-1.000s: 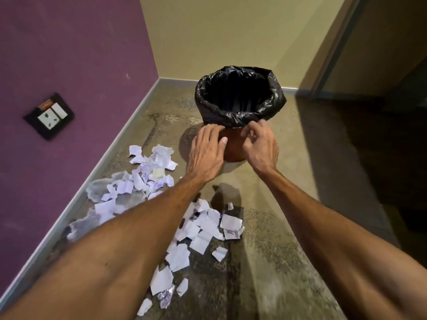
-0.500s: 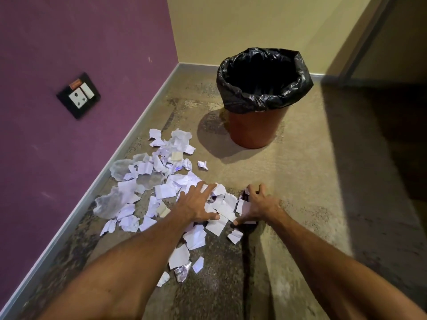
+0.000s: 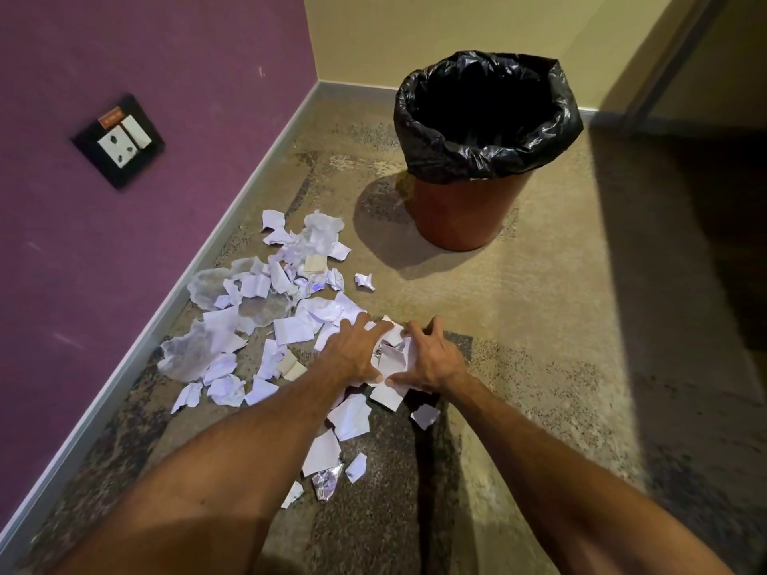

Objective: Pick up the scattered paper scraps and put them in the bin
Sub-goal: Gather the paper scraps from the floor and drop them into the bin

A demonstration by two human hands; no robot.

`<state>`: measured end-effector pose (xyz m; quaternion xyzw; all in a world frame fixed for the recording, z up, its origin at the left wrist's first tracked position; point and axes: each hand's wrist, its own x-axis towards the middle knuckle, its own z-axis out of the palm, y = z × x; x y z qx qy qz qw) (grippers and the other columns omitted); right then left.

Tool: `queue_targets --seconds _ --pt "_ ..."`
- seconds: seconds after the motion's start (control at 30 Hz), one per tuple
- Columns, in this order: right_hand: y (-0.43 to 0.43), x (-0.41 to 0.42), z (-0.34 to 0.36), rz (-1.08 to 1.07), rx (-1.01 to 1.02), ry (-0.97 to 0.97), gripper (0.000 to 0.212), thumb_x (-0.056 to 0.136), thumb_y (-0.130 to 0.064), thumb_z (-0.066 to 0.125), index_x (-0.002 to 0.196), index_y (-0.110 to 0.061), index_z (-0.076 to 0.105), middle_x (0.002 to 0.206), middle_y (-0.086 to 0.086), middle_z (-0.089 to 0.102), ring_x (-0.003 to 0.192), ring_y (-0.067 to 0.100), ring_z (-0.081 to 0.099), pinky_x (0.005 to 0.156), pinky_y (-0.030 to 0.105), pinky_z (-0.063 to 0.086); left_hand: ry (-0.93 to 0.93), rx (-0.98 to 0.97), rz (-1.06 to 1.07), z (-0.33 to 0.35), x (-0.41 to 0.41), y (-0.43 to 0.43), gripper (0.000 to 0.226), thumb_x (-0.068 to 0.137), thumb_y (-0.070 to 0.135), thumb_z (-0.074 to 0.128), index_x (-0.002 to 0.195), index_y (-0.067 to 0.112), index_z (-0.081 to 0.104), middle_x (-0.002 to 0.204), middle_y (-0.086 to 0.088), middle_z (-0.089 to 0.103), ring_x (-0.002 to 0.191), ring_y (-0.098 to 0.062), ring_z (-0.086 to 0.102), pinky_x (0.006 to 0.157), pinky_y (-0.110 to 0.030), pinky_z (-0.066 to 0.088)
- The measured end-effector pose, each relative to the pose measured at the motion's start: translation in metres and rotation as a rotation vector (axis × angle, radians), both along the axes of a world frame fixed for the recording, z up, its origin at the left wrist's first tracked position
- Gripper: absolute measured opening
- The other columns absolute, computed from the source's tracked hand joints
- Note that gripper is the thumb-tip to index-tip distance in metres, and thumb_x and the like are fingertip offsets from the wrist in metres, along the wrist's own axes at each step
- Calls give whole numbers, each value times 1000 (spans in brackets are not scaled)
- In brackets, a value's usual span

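Our left hand [image 3: 352, 352] lies on the paper scraps [image 3: 290, 329] with fingers spread and nearly straight, pressing down on them. Our right hand [image 3: 433, 363] sits just beside it at 3 o'clock, fingers bent like a claw against a small bunch [image 3: 392, 352] squeezed between the two hands; we cannot tell whether those fingers truly close round any paper. The rest of the scraps lie loose on the floor [image 3: 560, 325], spreading from the hands toward 9 and 11 o'clock along the purple wall [image 3: 166, 56], with a few more under our forearms at 6 o'clock. One crumpled scrap [image 3: 364, 280] lies apart at 12 o'clock. The bin [image 3: 465, 217], lined with a black liner [image 3: 489, 159], stands upright at 1 o'clock, well apart from the hands. A socket plate [image 3: 118, 141] sits on the wall at 10 o'clock.
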<state>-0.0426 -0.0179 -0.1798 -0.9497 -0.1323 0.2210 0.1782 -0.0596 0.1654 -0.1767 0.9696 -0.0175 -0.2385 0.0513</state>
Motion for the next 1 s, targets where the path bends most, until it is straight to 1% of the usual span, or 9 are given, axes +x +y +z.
queue_targets --seconds 0.13,0.2,0.3,0.4,0.57,0.63,0.73,0.83,1.0 --pt "7 3 0 8 29 8 76 80 -59 84 141 -31 49 132 8 40 101 39 66 79 45 55 -58 -95 101 5 -1 1 66 85 31 81 143 25 51 141 -8 48 123 -34 57 94 -48 52" --pt "7 2 1 74 43 -30 53 89 -38 81 134 -26 56 126 9 46 99 37 65 73 39 48 -90 -121 165 6 -7 0 46 86 16 77 128 20 60 128 -8 59 118 -33 63 90 -43 54" --pt "3 3 2 126 61 -67 38 93 -25 77 128 -22 62 121 9 56 100 33 64 71 34 42 -111 -156 280 3 -16 0 47 89 8 74 135 16 66 131 -9 67 124 -32 65 94 -39 53" --pt "-3 5 9 116 83 -85 38 96 -30 76 130 -22 63 117 6 61 95 26 62 71 31 42 -131 -209 346 9 -19 5 46 93 14 76 138 16 68 132 -11 70 119 -30 67 95 -39 55" --pt "-18 13 34 90 117 -99 40 95 -21 74 133 -16 63 117 10 64 92 23 56 64 28 35 -205 -275 382 44 -13 12 10 89 9 75 97 14 72 102 -10 72 98 -30 68 77 -31 48" --pt "-22 18 47 81 128 -103 35 94 -20 73 127 -16 63 113 7 61 96 26 57 67 30 36 -239 -272 385 60 -9 13 15 88 5 72 85 17 65 96 -11 69 96 -32 68 75 -33 48" --pt "-29 25 72 75 127 -114 40 89 -21 77 126 -16 63 111 4 57 97 26 53 75 32 37 -306 -296 382 83 -4 14 6 90 10 70 93 15 72 104 -13 74 102 -36 69 82 -39 56" --pt "-39 31 100 92 133 -173 32 83 -17 76 112 -20 65 108 6 64 92 27 58 72 31 39 -363 -295 366 105 9 12 18 90 18 74 107 14 76 111 -14 76 104 -37 70 84 -41 59" --pt "-55 43 153 126 167 -289 26 79 -15 76 100 -22 63 93 -3 62 85 27 62 62 30 35 -411 -315 322 160 35 -2 7 87 14 77 87 19 73 96 -11 75 93 -33 71 79 -42 62"
